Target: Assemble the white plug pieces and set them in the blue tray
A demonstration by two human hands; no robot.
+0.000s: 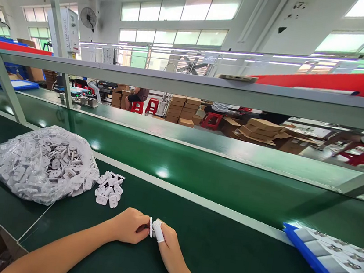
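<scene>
Over the green work surface, my left hand (131,225) is closed, its thumb and forefinger pinching the edge of a small white plastic plug faceplate (150,227). The plate stands on edge, its flat side facing left. My right hand (169,243) meets it from the right, fingers closed around the plate's back side. A white finger cot (158,231) covers my right thumb. What the right fingers touch behind the thumb is hidden. Left of my hands lies a small pile of similar white faceplates (109,188). Beyond it, a clear plastic bag (42,163) is full of them.
At the right, a blue tray (318,266) holds rows of white parts with metal pieces. A green conveyor belt (192,162) runs beyond a pale rail (194,202). A shelf beam (175,81) crosses above. People sit on red stools near cardboard boxes (182,107) in the background.
</scene>
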